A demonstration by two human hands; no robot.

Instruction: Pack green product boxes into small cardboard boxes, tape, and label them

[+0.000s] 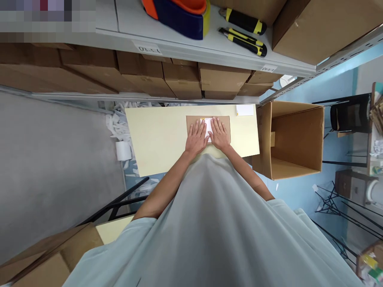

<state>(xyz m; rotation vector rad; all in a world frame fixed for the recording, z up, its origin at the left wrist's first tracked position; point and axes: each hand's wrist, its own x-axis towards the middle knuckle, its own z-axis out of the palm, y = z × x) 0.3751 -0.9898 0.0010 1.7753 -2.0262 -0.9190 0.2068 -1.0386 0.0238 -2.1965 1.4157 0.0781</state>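
Observation:
A flat brown cardboard package lies on a pale yellow table. A white label with a small orange mark sits on its top. My left hand lies flat on the package with fingers stretched out, touching the label's left side. My right hand lies flat beside it, fingers extended over the label's right side. Both hands press down and hold nothing.
A white card lies at the table's far right. An open cardboard box stands to the right. Shelves above hold boxes, yellow-black utility knives and a tape dispenser. A white roll and paper scraps lie left.

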